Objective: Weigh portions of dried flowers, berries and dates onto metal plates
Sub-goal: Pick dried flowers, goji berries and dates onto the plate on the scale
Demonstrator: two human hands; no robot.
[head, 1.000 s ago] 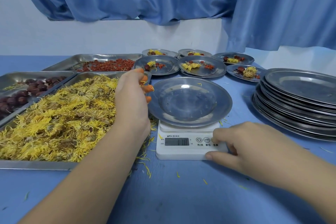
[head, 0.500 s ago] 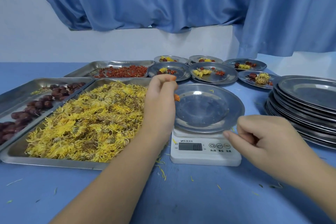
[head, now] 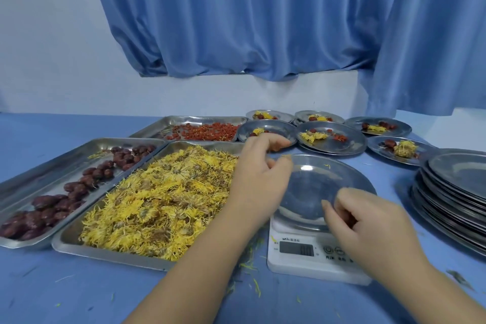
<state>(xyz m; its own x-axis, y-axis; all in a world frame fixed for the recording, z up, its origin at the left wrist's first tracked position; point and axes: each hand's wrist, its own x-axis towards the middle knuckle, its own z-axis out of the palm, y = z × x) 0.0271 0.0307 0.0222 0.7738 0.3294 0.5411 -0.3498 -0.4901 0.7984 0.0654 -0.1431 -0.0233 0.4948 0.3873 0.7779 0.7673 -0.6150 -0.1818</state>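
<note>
An empty metal plate (head: 315, 186) sits on a white digital scale (head: 292, 268) at centre right. My left hand (head: 257, 179) hovers over the plate's left rim, its fingers curled and pinching a few small orange-yellow bits that look like dried berries. My right hand (head: 368, 223) hangs over the plate's near edge and the scale's buttons with curled fingers; I see nothing in it. To the left lie a tray of yellow dried flowers (head: 163, 200), a tray of dark red dates (head: 79, 186) and, further back, a tray of red berries (head: 210, 131).
Several filled plates (head: 331, 136) with flowers, berries and dates stand behind the scale. A tall stack of empty plates (head: 457, 192) occupies the right edge. Loose petals litter the blue table (head: 79, 292) near the scale. A blue curtain hangs behind.
My right hand left the scale's buttons and rose, curled, over the plate's front edge. My left hand carried its pinch from the flower tray's edge to the plate's left rim.
</note>
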